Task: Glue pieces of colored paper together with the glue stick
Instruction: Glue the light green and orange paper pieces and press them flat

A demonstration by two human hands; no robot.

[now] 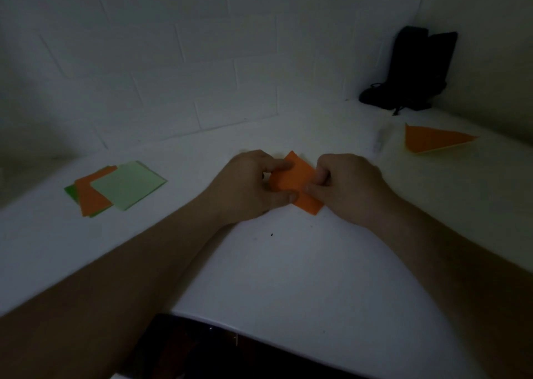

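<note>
at mid-table both hands (291, 182) pinch orange paper (294, 183), hiding its edges.

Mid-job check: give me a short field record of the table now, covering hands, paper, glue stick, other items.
left hand: gripping small folded orange paper piece
right hand: pinching the same piece's right edge
spare paper: stack of light green, orange and dark green sheets, far left
finished piece: orange paper triangle, far right
glue stick: pale blurred stick, lying unheld
corner: black object, unclear
</note>
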